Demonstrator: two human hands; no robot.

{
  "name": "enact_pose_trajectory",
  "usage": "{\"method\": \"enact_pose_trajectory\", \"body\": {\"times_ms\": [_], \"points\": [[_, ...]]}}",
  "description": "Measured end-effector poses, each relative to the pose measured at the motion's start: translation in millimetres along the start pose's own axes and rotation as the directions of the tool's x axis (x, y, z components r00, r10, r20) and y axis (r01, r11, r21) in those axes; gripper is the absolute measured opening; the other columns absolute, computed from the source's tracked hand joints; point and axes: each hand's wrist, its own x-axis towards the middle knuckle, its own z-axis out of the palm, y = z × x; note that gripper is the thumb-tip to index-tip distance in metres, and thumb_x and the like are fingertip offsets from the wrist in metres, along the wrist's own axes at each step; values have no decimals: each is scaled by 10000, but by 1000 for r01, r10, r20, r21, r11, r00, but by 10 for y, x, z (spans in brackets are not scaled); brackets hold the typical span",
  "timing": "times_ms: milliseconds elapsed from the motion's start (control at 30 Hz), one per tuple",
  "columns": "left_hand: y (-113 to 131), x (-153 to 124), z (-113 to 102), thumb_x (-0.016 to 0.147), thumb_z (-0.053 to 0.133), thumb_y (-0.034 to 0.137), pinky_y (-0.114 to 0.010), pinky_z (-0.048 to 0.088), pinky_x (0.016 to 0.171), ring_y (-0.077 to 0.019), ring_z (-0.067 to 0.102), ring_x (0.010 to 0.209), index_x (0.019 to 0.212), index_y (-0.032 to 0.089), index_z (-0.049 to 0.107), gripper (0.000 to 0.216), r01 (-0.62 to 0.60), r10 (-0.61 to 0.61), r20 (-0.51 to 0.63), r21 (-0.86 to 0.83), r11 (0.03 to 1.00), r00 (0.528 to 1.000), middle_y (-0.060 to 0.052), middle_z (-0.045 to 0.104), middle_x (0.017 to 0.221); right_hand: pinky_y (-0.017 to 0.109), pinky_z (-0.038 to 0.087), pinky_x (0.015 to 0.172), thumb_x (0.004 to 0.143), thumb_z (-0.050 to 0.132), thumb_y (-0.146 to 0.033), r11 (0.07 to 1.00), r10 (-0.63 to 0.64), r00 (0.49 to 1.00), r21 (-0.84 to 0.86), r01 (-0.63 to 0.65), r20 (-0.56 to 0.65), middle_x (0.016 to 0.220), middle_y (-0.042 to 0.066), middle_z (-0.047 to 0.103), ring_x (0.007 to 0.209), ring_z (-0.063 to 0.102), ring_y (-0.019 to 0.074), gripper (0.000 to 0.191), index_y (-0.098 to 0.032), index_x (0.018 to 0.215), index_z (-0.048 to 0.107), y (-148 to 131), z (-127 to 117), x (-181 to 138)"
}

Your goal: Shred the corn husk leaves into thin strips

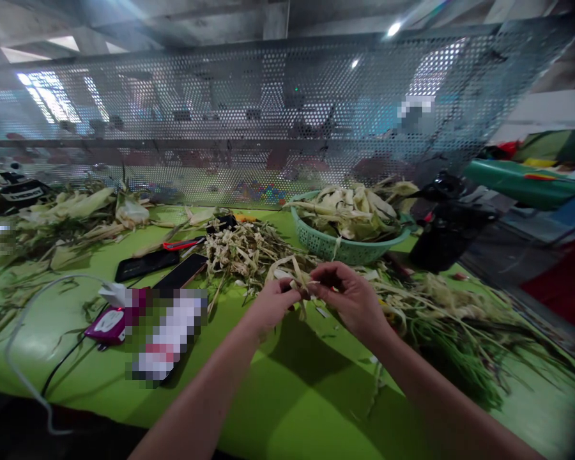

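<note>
My left hand (276, 300) and my right hand (345, 292) meet over the green table, the fingers of each pinched on a pale strip of dried husk (294, 271). The strip loops up above my left fingertips, and a short end hangs below them. Just behind my hands lies a heap of small knotted husk pieces (239, 252). Beyond it to the right, a green plastic basket (345, 251) is piled with dried husks (354, 211). My fingers partly hide where the strip is gripped.
At left lie two dark phones (146, 263), a purple power adapter (117, 322) with cables, and a red-edged tool (184, 243). Husks (76, 211) cover the far left. Green fibres (455, 358) and a black bottle-like object (448, 236) are at right. A perforated metal screen (249, 115) stands behind.
</note>
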Motion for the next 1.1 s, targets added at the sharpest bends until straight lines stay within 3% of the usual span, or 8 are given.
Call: {"method": "enact_pose_trajectory", "body": {"times_ms": [100, 233, 467, 667, 1100], "points": [[12, -17, -1, 694, 696, 439, -218, 334, 570, -91, 424, 622, 789, 130, 678, 324, 6, -6, 4, 17, 1000, 1000, -20, 571, 708, 297, 486, 640, 772, 701, -341, 1000, -22, 999, -6, 22, 40, 736, 29, 644, 689, 589, 167, 142, -201, 797, 698, -31, -27, 6], [-21, -7, -15, 694, 680, 463, -226, 336, 595, -107, 447, 664, 810, 136, 661, 347, 8, -8, 5, 44, 999, 1000, -22, 573, 741, 316, 496, 699, 835, 629, -337, 988, -120, 985, -79, 130, 121, 840, 56, 665, 780, 619, 187, 149, -234, 855, 735, -51, -51, 37], [-51, 27, -30, 764, 587, 388, -232, 270, 560, -89, 354, 588, 676, 162, 513, 254, -121, 114, 43, 220, 968, 993, 44, 403, 613, 289, 458, 705, 872, 565, -278, 927, -162, 962, -298, 225, 222, 823, 46, 603, 786, 578, 176, 160, -212, 783, 681, -40, -83, 61], [-74, 39, -44, 775, 505, 243, -229, 268, 551, -97, 382, 598, 668, 172, 477, 131, -209, 188, 93, 471, 857, 978, 45, 443, 615, 270, 421, 660, 838, 565, -215, 893, -131, 941, -376, 249, 312, 790, 26, 567, 724, 548, 156, 146, -199, 709, 629, -96, -122, 65], [23, -14, -118, 736, 466, 169, -252, 266, 580, -125, 437, 655, 671, 177, 475, 66, -286, 233, 175, 712, 641, 957, 6, 534, 699, 266, 416, 674, 894, 526, -219, 851, -114, 899, -426, 308, 422, 824, 39, 572, 754, 550, 160, 154, -194, 767, 609, -95, -124, 64]]}}
